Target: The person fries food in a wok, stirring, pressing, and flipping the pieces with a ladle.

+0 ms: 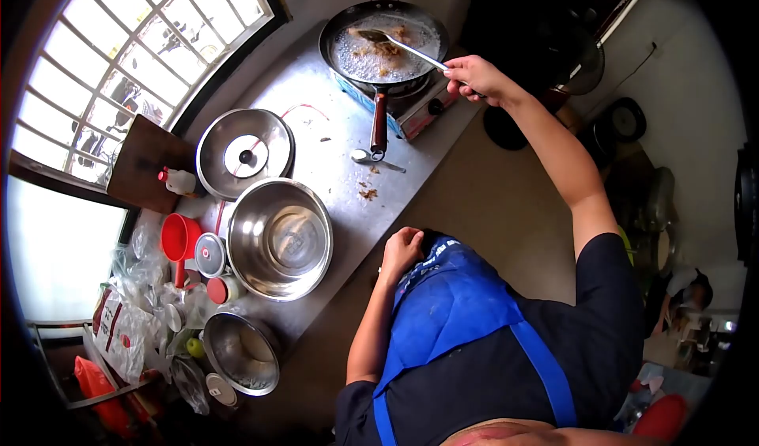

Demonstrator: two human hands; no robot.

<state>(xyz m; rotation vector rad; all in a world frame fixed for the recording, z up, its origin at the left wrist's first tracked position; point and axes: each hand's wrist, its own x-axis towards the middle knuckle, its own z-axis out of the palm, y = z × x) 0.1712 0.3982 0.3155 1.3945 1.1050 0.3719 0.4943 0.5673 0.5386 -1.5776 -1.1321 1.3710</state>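
My right hand is closed around the handle of a long-handled metal spoon. Its dark head rests in a wok of bubbling oil, among brown fried pieces. The wok stands on a portable gas stove, its wooden handle pointing toward me. Close to the counter's front edge, my left hand is curled against my blue apron; whatever its fingers may hold is hidden.
On the metal counter are a lid, a large steel bowl and a small spoon beside brown crumbs. A red dipper, a smaller bowl and plastic bags lie left. A barred window is behind.
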